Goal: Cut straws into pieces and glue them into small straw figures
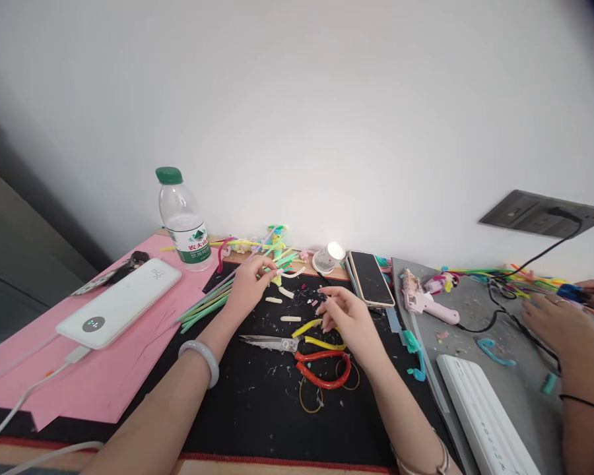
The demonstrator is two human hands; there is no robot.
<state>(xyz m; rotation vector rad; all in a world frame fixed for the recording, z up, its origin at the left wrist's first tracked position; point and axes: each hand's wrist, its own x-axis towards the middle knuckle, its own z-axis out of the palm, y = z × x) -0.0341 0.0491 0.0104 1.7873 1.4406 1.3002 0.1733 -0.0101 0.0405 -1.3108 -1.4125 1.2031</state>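
Head view: short cream stick-like pieces (290, 319) lie already separated on black fabric mat (257, 422), left hand (250, 280) beside them, right hand (346, 315) by red-and-yellow-handled metal scissors (293, 344), can't tell either grip or what's left.

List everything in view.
Bottle: one, clear, left
Power bank: one, white, left
Sheet: at least one, pink, left
Sticks: several, green, centre-left
Mat: one, black, centre
Scissors: one, yellow-red handles, centre
Pieces: several, cream, centre
Cup: one, white, by wall
Phone: one, black screen, beside cup
Glue gun: one, pink, right
Second mat: one, grey, right
Long block: one, white, right
Strands: many, multicoloured, right
Socket panel: one, grey, wall
Other person's hands: two, right edge
Left hand: one, centre
Right hand: one, centre
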